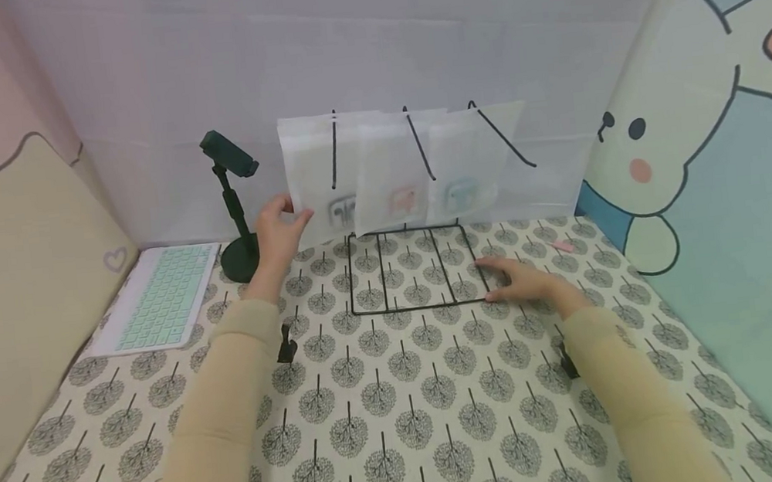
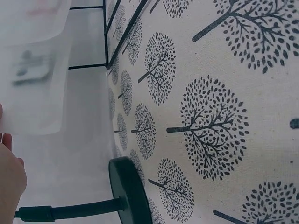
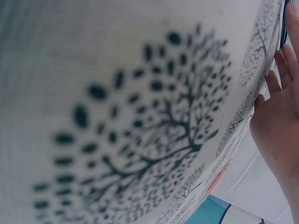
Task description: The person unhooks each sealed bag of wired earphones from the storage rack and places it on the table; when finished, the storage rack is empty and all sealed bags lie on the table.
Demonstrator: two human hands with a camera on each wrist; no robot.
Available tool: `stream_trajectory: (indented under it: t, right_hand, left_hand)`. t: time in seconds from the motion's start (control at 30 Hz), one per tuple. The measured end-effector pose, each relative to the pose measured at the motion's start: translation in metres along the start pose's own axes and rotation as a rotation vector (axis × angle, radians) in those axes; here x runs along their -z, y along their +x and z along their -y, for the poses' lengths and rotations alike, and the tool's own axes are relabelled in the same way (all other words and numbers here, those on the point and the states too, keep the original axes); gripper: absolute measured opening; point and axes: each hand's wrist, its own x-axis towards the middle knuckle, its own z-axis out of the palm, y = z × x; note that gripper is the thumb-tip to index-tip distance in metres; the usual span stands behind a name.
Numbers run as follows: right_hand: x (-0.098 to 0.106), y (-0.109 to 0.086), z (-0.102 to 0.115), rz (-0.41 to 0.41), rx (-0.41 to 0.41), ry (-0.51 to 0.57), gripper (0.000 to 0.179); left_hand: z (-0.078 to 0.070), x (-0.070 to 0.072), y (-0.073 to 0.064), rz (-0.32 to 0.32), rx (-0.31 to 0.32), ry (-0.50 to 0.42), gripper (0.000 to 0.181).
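Three translucent bags hang side by side on the prongs of a black wire rack (image 1: 408, 270), whose flat base frame lies on the tree-patterned surface (image 1: 388, 404). The left hand (image 1: 282, 231) is raised to the leftmost bag (image 1: 315, 178), with thumb and fingers closed on the bag's left edge; the left-wrist view shows the same bag (image 2: 32, 70) just above the fingertips (image 2: 7, 140), with a dark item blurred inside it. The middle bag (image 1: 390, 175) and the right bag (image 1: 465, 163) hang beyond that hand, toward the right hand, and overlap one another; a reddish and a bluish item show faintly through them. The right hand (image 1: 522, 278) lies flat, fingers straight and together, on the near right corner of the rack's base; the right-wrist view confirms the extended fingers (image 3: 280, 70) against the cloth and the wire.

Judged from this posture, the step in hand is taking the leftmost bag off its prong while the rack is steadied. The next move would call for sliding the bag up and outward along the slanted wire, with steady downward pressure on the base so the light frame does not tip.

Beside the left hand stand a dark green phone stand (image 1: 236, 201) and, farther out, a mint keyboard (image 1: 164, 297).
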Motion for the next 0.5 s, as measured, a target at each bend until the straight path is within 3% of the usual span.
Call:
stream_trajectory:
  t: [0.5]
  right_hand:
    - [0.002,-0.003,-0.001,-0.018,-0.008,-0.004,0.083]
  left_hand:
    - [-0.009,0.016,-0.006,-0.103,-0.063,-0.077,0.021]
